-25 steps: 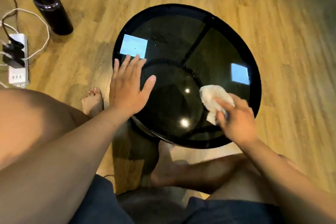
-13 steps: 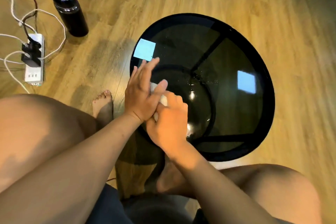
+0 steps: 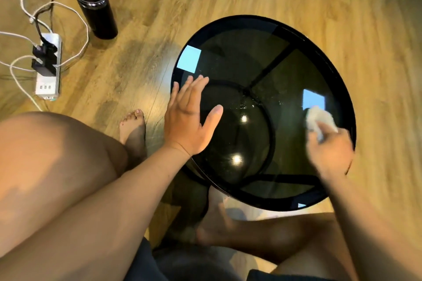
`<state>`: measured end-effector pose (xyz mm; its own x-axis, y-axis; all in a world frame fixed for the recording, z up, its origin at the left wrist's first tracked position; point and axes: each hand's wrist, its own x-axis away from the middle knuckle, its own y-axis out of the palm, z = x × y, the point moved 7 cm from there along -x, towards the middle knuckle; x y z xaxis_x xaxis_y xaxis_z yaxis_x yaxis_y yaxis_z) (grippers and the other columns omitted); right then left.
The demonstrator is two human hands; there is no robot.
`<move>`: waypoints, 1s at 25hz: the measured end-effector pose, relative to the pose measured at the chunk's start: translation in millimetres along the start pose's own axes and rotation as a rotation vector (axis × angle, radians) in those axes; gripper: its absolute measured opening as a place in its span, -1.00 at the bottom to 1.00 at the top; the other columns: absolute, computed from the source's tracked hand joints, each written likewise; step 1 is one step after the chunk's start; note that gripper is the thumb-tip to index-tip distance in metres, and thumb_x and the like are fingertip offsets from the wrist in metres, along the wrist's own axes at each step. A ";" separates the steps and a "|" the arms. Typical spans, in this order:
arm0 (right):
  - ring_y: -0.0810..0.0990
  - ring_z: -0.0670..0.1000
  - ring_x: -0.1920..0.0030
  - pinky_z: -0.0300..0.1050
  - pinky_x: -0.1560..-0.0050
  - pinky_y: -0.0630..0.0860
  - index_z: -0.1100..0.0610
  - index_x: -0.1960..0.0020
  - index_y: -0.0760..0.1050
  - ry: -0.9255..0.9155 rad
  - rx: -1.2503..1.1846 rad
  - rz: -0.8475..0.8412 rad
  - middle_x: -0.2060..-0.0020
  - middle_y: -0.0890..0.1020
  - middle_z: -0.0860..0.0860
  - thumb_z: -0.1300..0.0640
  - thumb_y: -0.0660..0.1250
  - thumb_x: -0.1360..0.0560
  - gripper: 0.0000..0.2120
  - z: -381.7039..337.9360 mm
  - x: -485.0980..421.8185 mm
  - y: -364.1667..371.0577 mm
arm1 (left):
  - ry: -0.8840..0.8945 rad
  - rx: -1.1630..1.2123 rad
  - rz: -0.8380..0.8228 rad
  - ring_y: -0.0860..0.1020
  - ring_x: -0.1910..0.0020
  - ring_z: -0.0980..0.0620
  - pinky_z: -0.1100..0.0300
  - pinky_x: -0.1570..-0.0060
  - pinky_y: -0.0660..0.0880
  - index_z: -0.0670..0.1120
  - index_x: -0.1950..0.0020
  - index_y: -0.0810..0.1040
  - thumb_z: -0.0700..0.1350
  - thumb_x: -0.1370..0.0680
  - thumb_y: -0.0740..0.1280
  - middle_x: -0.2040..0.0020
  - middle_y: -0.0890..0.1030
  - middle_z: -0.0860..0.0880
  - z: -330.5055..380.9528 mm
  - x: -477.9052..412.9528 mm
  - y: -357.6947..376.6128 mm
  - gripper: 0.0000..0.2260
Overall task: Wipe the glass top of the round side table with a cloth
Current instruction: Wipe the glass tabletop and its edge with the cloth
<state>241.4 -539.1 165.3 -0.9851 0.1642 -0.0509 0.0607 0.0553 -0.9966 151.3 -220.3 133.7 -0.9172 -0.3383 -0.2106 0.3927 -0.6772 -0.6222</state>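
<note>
Bunched cloth under right hand

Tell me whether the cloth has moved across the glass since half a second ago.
Yes. The cloth, held in the right hand, has swept from beside the left hand to the glass top's right edge.

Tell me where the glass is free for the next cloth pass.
The far half of the glass top is bare, and so is the middle between the left hand and the right hand holding the cloth. Both hands crowd the side edges.
</note>
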 end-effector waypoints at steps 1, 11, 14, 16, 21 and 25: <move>0.56 0.37 0.01 0.12 0.02 0.50 0.17 -0.17 0.62 -0.088 -0.014 0.030 0.00 0.56 0.33 -0.03 0.20 -0.49 -0.60 -32.6 25.0 1.1 | -0.002 0.008 0.007 0.28 -0.53 -0.12 0.02 -0.56 -0.05 -0.14 -0.47 0.34 0.16 -0.58 0.09 -0.48 0.41 -0.13 0.2 0.1 0.0 -0.44; 0.55 0.27 -0.03 0.11 0.03 0.56 -0.03 -0.15 0.61 -0.716 -0.122 -0.103 -0.09 0.59 0.17 -0.06 0.21 -0.42 -0.63 -84.9 116.1 8.5 | -0.011 0.140 0.072 0.13 -0.58 -0.15 -0.12 -0.54 -0.16 -0.17 -0.49 0.30 0.15 -0.55 0.13 -0.55 0.29 -0.18 0.1 0.3 -8.0 -0.40; 0.55 0.30 -0.09 0.08 -0.05 0.50 0.01 -0.20 0.62 -0.229 -0.119 -0.054 -0.10 0.56 0.21 -0.21 0.09 -0.42 -0.46 29.6 59.6 -4.7 | 0.003 0.106 0.068 0.08 -0.59 -0.16 -0.03 -0.55 -0.17 -0.18 -0.51 0.28 0.14 -0.56 0.15 -0.57 0.24 -0.18 -1.3 1.6 -5.6 -0.40; 0.53 0.28 -0.13 0.02 -0.09 0.44 0.02 -0.19 0.63 -0.132 -0.145 -0.063 -0.10 0.57 0.19 -0.29 0.06 -0.42 -0.40 30.5 63.6 -2.0 | -0.016 0.104 0.065 0.06 -0.60 -0.16 0.00 -0.57 -0.16 -0.19 -0.53 0.24 0.16 -0.57 0.13 -0.58 0.21 -0.18 -4.1 0.0 -6.0 -0.38; 0.49 0.09 0.02 -0.08 0.07 0.42 -0.03 -0.03 0.67 -0.708 -0.286 -0.164 -0.03 0.58 0.09 -0.11 0.27 -0.51 -0.73 -134.9 167.6 14.1 | -0.110 0.387 0.117 0.08 -0.60 -0.10 -0.14 -0.54 0.09 -0.08 -0.54 0.15 0.15 -0.56 0.12 -0.60 0.15 -0.17 -13.6 -0.3 -13.7 -0.40; 0.45 0.17 0.12 0.05 0.14 0.41 0.00 0.02 0.63 -0.932 -0.362 -0.011 0.07 0.55 0.14 0.01 0.27 -0.53 -0.82 -212.8 116.1 22.9 | -0.273 0.742 0.222 0.14 -0.57 0.08 0.03 -0.54 0.13 -0.04 -0.53 0.15 0.16 -0.52 0.13 -0.58 0.19 -0.09 -24.8 -3.2 -17.0 -0.39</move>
<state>162.7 -309.2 150.2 -0.7094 -0.6674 -0.2263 -0.0568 0.3742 -0.9256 145.8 -191.5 126.3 -0.8013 -0.5980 -0.0195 0.5941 -0.7990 0.0928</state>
